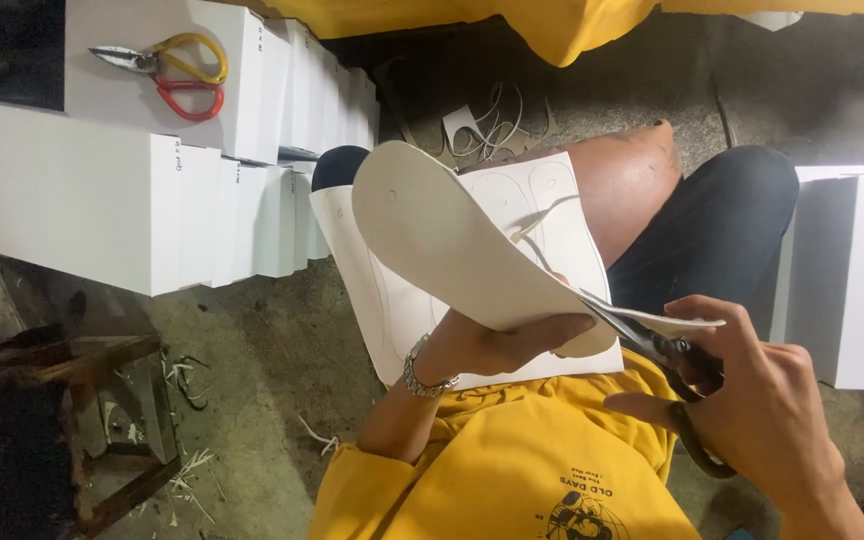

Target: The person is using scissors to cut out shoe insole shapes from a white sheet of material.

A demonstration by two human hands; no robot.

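Scissors (652, 345) clenched in right hand (762, 410), cutting white sole (452, 240) grasped by left hand (492, 345).
Risks nicking left fingertips (572, 325), close beside blades.

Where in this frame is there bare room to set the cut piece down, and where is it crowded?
Free: concrete floor between the white boxes and the person's lap; the box top left of the spare scissors. Crowded: the lap, where left hand holds the sole-shaped sheet and right hand works dark scissors; scraps beyond the knee.
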